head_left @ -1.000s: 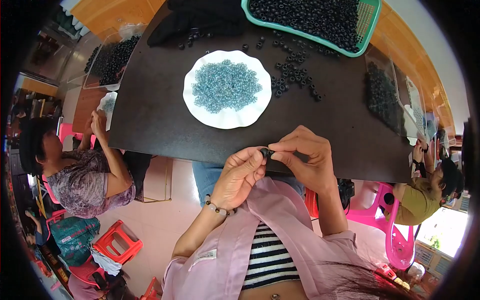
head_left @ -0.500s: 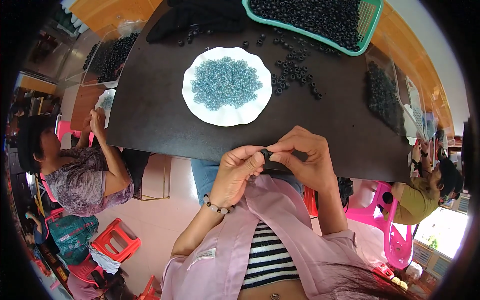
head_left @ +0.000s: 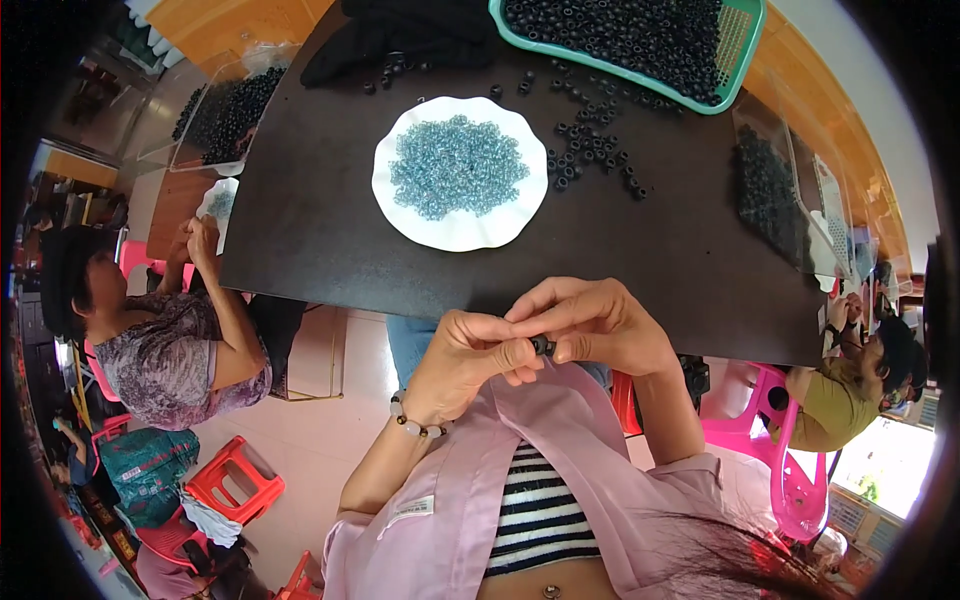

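Note:
My left hand [head_left: 468,362] and my right hand [head_left: 600,325] meet just off the table's near edge. Between their fingertips sits a small black bead [head_left: 541,346]. The left thumb and fingers pinch it, and the right thumb presses at its other side. Whether a second bead or a thread is there, I cannot make out. Beyond my hands lies a white scalloped plate [head_left: 388,220] piled with pale blue-grey glass beads [head_left: 458,165]. Loose black ring-shaped beads [head_left: 598,148] are scattered to the plate's right.
A green basket [head_left: 748,60] full of black beads stands at the far right, near a clear bin [head_left: 775,190]. Black cloth [head_left: 395,45] lies at the far left. Co-workers [head_left: 165,345] sit on both sides. Red [head_left: 235,478] and pink stools [head_left: 790,470] stand on the floor.
Both hands have come slightly nearer to me with the bead. The right fingers have reached over to the left fingertips. The view has shifted a little.

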`<state>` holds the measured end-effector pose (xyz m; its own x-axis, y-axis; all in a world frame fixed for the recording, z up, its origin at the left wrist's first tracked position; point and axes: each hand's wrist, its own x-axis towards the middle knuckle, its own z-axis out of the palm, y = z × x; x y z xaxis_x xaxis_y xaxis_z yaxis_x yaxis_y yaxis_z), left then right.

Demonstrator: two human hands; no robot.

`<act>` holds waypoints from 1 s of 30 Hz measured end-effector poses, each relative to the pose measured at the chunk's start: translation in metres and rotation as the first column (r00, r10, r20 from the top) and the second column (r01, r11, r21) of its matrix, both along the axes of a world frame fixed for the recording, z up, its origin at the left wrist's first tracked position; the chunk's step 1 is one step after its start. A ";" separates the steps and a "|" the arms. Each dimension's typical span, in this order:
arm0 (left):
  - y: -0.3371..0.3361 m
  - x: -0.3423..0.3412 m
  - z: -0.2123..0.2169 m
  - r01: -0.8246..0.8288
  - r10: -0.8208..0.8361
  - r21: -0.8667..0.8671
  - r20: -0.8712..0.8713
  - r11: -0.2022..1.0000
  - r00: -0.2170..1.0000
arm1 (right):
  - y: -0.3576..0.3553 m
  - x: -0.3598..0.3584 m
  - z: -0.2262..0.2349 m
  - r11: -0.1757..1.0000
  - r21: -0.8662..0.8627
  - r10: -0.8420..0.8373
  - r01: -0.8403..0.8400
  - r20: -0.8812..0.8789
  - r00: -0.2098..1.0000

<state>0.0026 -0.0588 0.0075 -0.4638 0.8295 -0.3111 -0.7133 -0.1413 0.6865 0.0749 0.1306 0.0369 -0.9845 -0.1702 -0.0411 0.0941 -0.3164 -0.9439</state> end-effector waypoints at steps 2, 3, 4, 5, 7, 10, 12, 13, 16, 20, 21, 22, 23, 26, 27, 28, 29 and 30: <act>-0.001 0.000 0.010 0.046 -0.048 -0.061 -0.039 0.997 0.998 | -0.002 0.005 0.001 0.998 0.043 -0.052 0.051 0.014 0.999; -0.002 0.001 0.014 0.049 -0.052 -0.062 -0.037 0.997 0.998 | -0.004 0.007 0.003 0.998 0.041 -0.056 0.055 0.016 0.998; -0.003 0.002 0.017 0.061 -0.064 -0.077 -0.045 0.995 0.997 | -0.006 0.010 0.007 0.996 0.062 -0.072 0.070 0.024 0.997; -0.006 0.004 0.021 0.069 -0.074 -0.094 -0.054 0.993 0.996 | -0.008 0.013 0.011 0.993 0.082 -0.085 0.082 0.031 0.996; -0.010 0.006 0.030 0.100 -0.107 -0.091 -0.071 0.991 0.992 | -0.013 0.019 0.018 0.991 0.097 -0.090 0.087 0.029 0.995; -0.014 0.008 0.049 0.156 -0.161 -0.063 -0.082 0.986 0.984 | -0.022 0.032 0.035 0.983 0.118 -0.144 0.138 0.049 0.988; -0.017 0.011 0.064 0.143 -0.160 -0.093 -0.209 0.985 0.965 | -0.024 0.034 0.044 0.960 0.231 -0.130 0.158 -0.133 0.983; -0.021 0.014 0.063 0.150 -0.173 -0.105 -0.269 0.983 0.947 | -0.023 0.035 0.051 0.959 0.247 -0.105 0.136 -0.136 0.985; -0.022 0.009 0.080 0.250 -0.254 -0.076 -0.503 0.965 0.826 | -0.020 0.042 0.061 0.954 0.278 -0.040 0.115 -0.262 0.964; -0.014 0.014 0.080 0.142 -0.160 -0.076 -0.565 0.987 0.810 | -0.016 0.041 0.060 0.976 0.186 -0.088 0.118 -0.160 0.983; -0.014 0.013 0.071 0.150 -0.177 -0.094 -0.523 0.984 0.834 | -0.016 0.041 0.057 0.973 0.193 -0.097 0.128 -0.165 0.982; -0.008 0.015 0.068 0.159 -0.181 -0.087 -0.528 0.983 0.830 | -0.018 0.041 0.052 0.955 0.211 -0.178 0.208 -0.151 0.972; -0.002 0.019 0.066 0.090 -0.123 -0.099 -0.407 0.991 0.905 | -0.019 0.040 0.044 0.934 0.221 -0.256 0.281 -0.135 0.957; 0.009 0.015 0.049 0.030 -0.071 -0.139 -0.302 0.990 0.951 | -0.015 0.033 0.025 0.915 0.220 -0.324 0.340 -0.106 0.940; 0.014 0.010 0.044 0.046 -0.091 -0.161 -0.288 0.986 0.953 | -0.011 0.031 0.020 0.921 0.207 -0.325 0.330 -0.060 0.944; 0.018 0.005 0.039 0.061 -0.110 -0.182 -0.274 0.981 0.955 | -0.006 0.028 0.016 0.917 0.209 -0.333 0.339 -0.063 0.941; 0.022 0.001 0.030 0.064 -0.113 -0.198 -0.249 0.978 0.962 | 0.002 0.024 0.009 0.930 0.214 -0.298 0.298 -0.030 0.954; 0.026 0.001 0.023 0.069 -0.118 -0.196 -0.252 0.978 0.960 | 0.007 0.023 0.004 0.941 0.220 -0.265 0.257 0.005 0.964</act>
<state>0.0031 -0.0329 0.0307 -0.4725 0.8130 -0.3402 -0.5095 0.0630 0.8582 0.0974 0.1375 0.0413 -0.9907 0.1090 -0.0820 0.0683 -0.1238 -0.9900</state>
